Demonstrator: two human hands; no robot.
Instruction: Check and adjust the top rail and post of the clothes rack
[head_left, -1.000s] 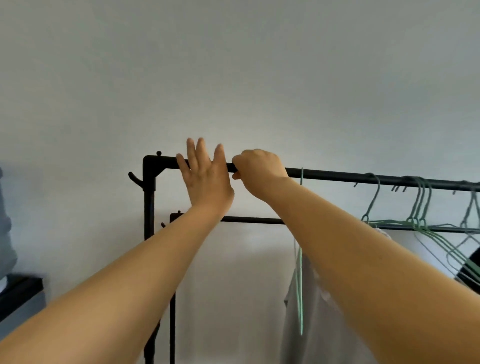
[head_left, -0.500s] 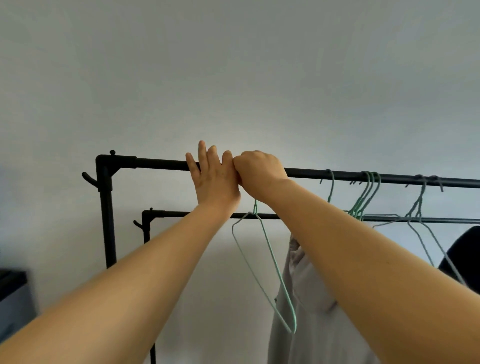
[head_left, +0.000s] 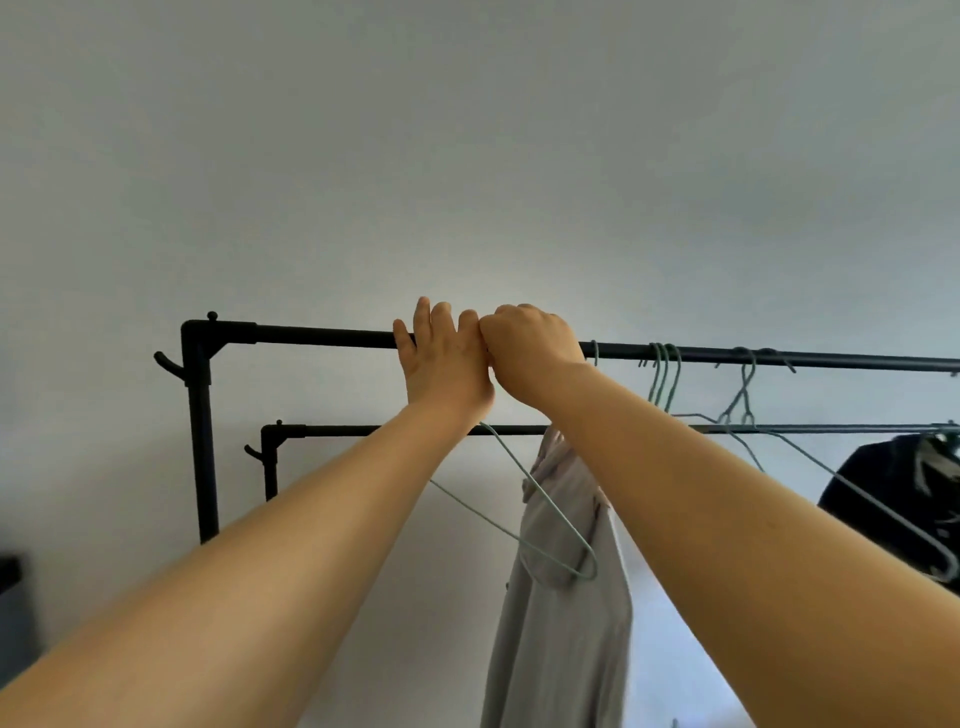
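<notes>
Where the two forearms cross the lower frame, much of the rack is hidden: the lower part of the post (head_left: 200, 441) is cut off behind the left forearm, and the far right end of the top rail (head_left: 322, 335) runs out of the frame.

Item 1, hands, two. The left hand (head_left: 441, 364) is laid on the top rail with fingers curled over it, the grip closed on the rail. The right hand (head_left: 532, 353) is fisted over the same rail, touching the left hand; its grip is clamped on the rail. The stretch of rail beneath both hands is covered.

Item 2, rails, two. The top rail is joined to the post at a black corner fitting (head_left: 196, 332) at upper left. A second, lower rail (head_left: 363, 430) is seen behind, partly masked by the arms.

Item 3, side hooks, two: one (head_left: 169, 361) on the near post, one (head_left: 254, 452) on the rear post.

Item 4, green wire hangers. One empty hanger (head_left: 561, 545) is seen below the hands, its hook hidden. A cluster (head_left: 665, 379) is hung on the top rail at right; the exact count cannot be made out.

Item 5, garments, two: one pale grey garment (head_left: 566, 623), its lower part cut off by the frame edge; one dark garment (head_left: 893, 499) at far right, partly cropped.

Item 6, dark object (head_left: 13, 587) at lower left edge, unidentifiable.
</notes>
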